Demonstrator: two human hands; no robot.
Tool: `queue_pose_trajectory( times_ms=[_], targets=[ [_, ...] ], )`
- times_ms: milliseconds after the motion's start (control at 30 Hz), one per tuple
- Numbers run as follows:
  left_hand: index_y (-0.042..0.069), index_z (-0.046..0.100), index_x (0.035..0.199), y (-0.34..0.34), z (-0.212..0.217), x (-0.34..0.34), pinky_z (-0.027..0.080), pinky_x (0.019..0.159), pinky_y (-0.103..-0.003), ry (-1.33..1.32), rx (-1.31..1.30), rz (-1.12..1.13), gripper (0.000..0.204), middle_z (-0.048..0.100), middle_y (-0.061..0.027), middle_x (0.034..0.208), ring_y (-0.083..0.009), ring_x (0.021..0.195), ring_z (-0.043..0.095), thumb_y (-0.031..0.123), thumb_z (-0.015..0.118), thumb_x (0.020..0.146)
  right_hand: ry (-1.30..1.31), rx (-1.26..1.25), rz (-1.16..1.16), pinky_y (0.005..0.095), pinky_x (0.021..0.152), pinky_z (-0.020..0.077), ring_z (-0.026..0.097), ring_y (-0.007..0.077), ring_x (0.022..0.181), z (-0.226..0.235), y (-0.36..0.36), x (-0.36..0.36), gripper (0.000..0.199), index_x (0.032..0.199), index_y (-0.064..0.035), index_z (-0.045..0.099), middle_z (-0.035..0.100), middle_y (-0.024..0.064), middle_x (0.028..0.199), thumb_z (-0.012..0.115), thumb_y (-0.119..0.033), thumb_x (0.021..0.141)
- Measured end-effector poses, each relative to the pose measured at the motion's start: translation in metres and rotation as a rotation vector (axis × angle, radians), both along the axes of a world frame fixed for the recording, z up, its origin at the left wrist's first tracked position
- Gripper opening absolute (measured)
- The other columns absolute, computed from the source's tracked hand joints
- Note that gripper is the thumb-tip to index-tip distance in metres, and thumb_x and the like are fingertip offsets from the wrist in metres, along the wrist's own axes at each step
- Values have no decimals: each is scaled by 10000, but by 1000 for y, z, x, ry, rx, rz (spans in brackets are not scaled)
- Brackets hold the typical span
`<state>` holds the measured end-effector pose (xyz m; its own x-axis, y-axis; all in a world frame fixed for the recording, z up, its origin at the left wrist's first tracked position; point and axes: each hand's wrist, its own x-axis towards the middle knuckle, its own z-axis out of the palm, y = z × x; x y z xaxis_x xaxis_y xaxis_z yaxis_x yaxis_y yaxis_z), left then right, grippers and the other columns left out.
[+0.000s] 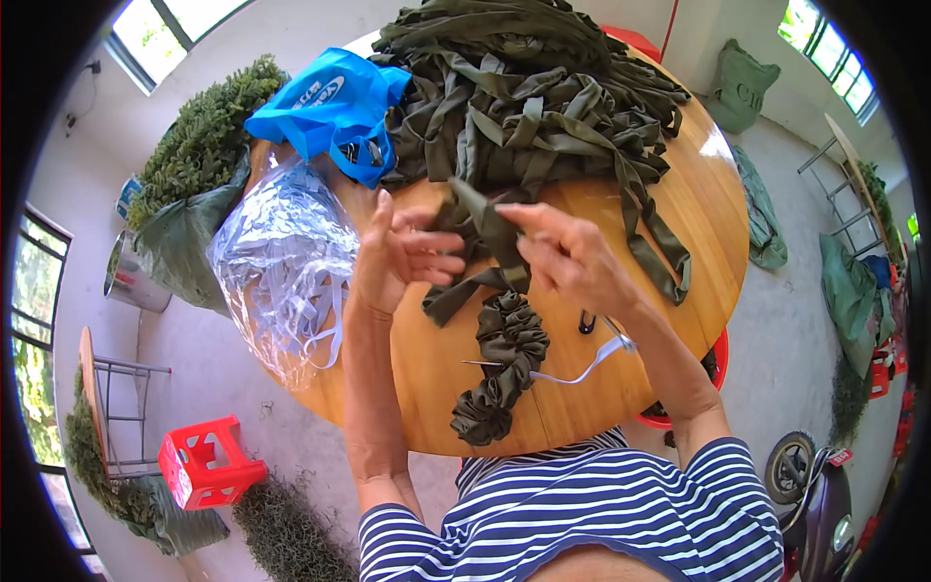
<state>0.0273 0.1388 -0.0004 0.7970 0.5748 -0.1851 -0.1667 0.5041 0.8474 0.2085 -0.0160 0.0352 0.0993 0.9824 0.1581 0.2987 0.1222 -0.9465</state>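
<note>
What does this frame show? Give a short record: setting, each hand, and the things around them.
setting: round wooden table, seen from above
left hand: open, fingers against an olive-green fabric strip
right hand: pinching the same strip
below the hands: gathered ruffle of the strip lying on the table
far side: heap of loose green strips
left of the hands: clear plastic bag, blue bag
floor: red plastic stool
</note>
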Motion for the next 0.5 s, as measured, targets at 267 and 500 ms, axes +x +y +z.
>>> queue_pose_trajectory(
  times_ms=[267, 500],
  targets=[
    [-40, 491, 1094, 25, 67, 42, 429, 898, -454, -687, 29, 150, 350, 596, -171, 993, -316, 962, 563, 250, 457, 901, -402, 118, -140, 234, 537, 410, 472, 112, 551, -5, -46, -5, 296, 1151, -7, 527, 575, 74, 736, 503, -27, 857],
    [-22, 495, 1075, 24, -13, 6, 471, 838, -491, -332, -259, 283, 386, 593, -180, 995, -339, 988, 563, 310, 502, 878, -282, -39, -195, 245, 542, 430, 550, 131, 577, -6, -51, -11, 237, 1079, 12, 547, 613, 91, 813, 530, -31, 847]
  ],
)
